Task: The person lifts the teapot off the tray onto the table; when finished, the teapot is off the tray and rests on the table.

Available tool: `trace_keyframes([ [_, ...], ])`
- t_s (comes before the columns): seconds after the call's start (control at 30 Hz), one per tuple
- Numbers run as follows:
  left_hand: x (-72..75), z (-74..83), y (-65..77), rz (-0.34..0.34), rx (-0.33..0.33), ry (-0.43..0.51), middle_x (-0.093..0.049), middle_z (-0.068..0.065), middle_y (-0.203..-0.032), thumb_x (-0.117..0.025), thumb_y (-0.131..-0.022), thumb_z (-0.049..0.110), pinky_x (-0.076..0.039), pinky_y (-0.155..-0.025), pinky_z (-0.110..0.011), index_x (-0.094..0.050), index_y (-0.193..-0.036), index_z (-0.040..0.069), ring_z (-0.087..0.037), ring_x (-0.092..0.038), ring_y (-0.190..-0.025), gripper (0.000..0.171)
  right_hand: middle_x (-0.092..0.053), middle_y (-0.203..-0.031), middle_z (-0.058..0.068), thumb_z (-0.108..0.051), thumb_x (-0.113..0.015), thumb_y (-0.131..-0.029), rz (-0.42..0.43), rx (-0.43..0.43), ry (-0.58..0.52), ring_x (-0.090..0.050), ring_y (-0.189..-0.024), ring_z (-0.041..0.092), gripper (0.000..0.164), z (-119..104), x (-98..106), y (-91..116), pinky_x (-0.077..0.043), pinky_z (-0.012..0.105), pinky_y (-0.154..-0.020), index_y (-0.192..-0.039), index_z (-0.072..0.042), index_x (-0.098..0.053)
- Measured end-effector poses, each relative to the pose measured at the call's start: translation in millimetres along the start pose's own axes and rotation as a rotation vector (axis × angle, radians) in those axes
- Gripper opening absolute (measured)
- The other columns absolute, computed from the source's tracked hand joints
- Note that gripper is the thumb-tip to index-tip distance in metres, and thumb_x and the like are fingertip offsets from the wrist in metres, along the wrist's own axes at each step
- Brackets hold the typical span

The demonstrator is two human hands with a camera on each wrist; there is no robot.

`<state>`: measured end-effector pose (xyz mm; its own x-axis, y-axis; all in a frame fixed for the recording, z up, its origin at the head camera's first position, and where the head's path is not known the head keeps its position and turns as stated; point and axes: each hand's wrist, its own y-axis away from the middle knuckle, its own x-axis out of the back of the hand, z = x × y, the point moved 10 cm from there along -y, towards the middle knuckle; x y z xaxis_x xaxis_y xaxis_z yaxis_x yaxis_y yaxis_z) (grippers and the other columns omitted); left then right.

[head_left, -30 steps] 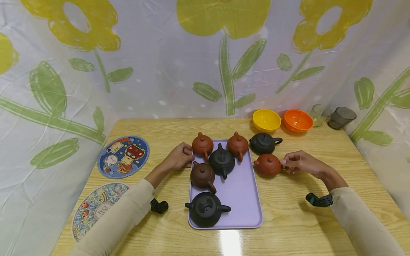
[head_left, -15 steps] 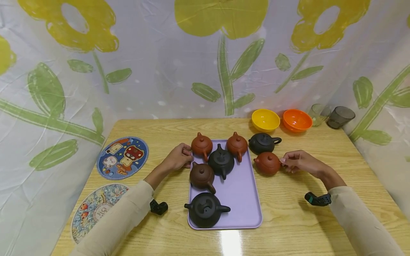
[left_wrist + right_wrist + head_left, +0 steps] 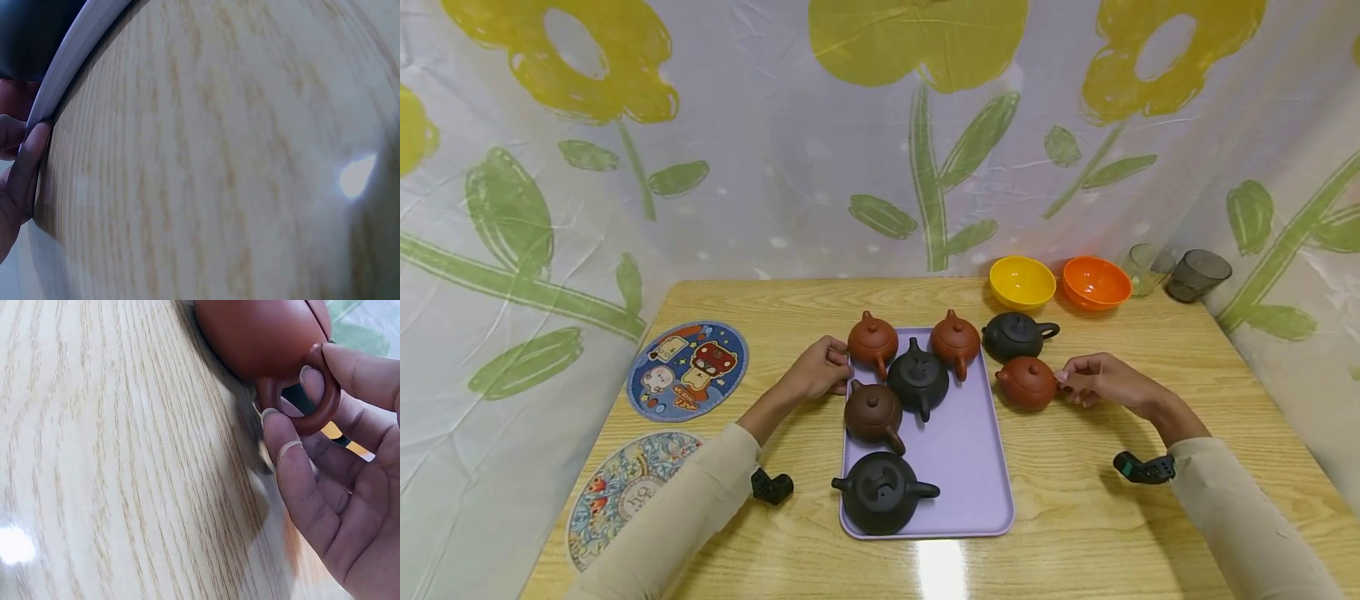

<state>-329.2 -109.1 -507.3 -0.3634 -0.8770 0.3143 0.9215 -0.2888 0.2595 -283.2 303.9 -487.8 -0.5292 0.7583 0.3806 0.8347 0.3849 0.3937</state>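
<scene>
My right hand (image 3: 1108,383) pinches the ring handle (image 3: 325,419) of a reddish-brown clay teapot (image 3: 1028,384), which stands on the table right of the lilac tray (image 3: 958,492). In the right wrist view a fingertip pokes through the handle. My left hand (image 3: 816,368) grips the tray's left rim (image 3: 78,47), fingers on both sides of it. On the tray sit several teapots: a reddish one (image 3: 872,342) nearest my left hand, another reddish one (image 3: 957,340), a black one (image 3: 917,380), a dark brown one (image 3: 872,412) and a larger black one (image 3: 882,493) in front.
Just behind the held teapot stands a black teapot (image 3: 1015,336). Farther back are a yellow bowl (image 3: 1022,283), an orange bowl (image 3: 1096,283), a clear glass (image 3: 1146,268) and a grey glass (image 3: 1197,276). Two round mats, blue (image 3: 687,371) and floral (image 3: 625,492), lie at the left.
The head view has shifted very slightly. Both hands keep their holds, and the teapots stay where they were.
</scene>
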Motion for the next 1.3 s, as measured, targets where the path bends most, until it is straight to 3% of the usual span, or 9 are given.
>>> trace_keyframes([
  [0.4,-1.1,-0.5,0.7,-0.005,0.004,0.015,-0.053,-0.023,-0.116,-0.060,-0.095,-0.001,-0.065,-0.070,-0.032,-0.041,-0.134,-0.009,-0.022,-0.062,-0.091,0.044,-0.064,-0.095,0.012,-0.025,-0.057,-0.102,0.017,-0.004,-0.010,-0.061,-0.084,0.021,0.033,0.6,0.0,1.2,-0.059,0.032,-0.075,-0.109,0.007,-0.061],
  [0.6,-0.9,-1.2,0.5,-0.001,0.009,0.019,-0.053,-0.022,-0.116,-0.059,-0.094,-0.001,-0.065,-0.070,-0.031,-0.041,-0.134,-0.009,-0.022,-0.062,-0.091,0.044,-0.065,-0.097,0.012,-0.027,-0.059,-0.102,0.061,-0.014,-0.013,-0.062,-0.084,0.020,0.036,3.7,3.1,2.0,-0.060,0.032,-0.076,-0.114,0.007,-0.060],
  [0.83,-1.0,-0.9,0.8,0.002,0.012,0.016,-0.054,-0.022,-0.115,-0.060,-0.094,-0.002,-0.064,-0.069,-0.030,-0.042,-0.134,-0.009,-0.021,-0.062,-0.088,0.044,-0.069,-0.111,0.015,-0.032,-0.058,-0.102,0.161,-0.009,-0.019,-0.067,-0.087,0.023,0.043,4.2,14.1,11.0,-0.061,0.034,-0.077,-0.123,0.005,-0.059],
  [1.13,0.0,1.5,1.5,0.004,0.005,0.000,-0.054,-0.021,-0.115,-0.060,-0.094,-0.002,-0.064,-0.068,-0.030,-0.042,-0.133,-0.009,-0.021,-0.062,-0.088,0.043,-0.069,-0.104,-0.007,-0.034,-0.058,-0.103,0.269,0.041,0.019,-0.068,-0.087,0.023,0.041,-11.9,25.1,25.2,-0.060,0.033,-0.074,-0.123,0.002,-0.059],
  [1.3,-0.4,2.6,1.7,-0.001,-0.008,-0.002,-0.054,-0.021,-0.113,-0.060,-0.094,-0.001,-0.064,-0.068,-0.030,-0.042,-0.132,-0.010,-0.021,-0.063,-0.087,0.043,-0.070,-0.101,-0.011,-0.033,-0.057,-0.103,0.294,0.079,0.017,-0.067,-0.085,0.022,0.039,-23.3,21.5,31.7,-0.059,0.032,-0.071,-0.122,0.001,-0.059],
])
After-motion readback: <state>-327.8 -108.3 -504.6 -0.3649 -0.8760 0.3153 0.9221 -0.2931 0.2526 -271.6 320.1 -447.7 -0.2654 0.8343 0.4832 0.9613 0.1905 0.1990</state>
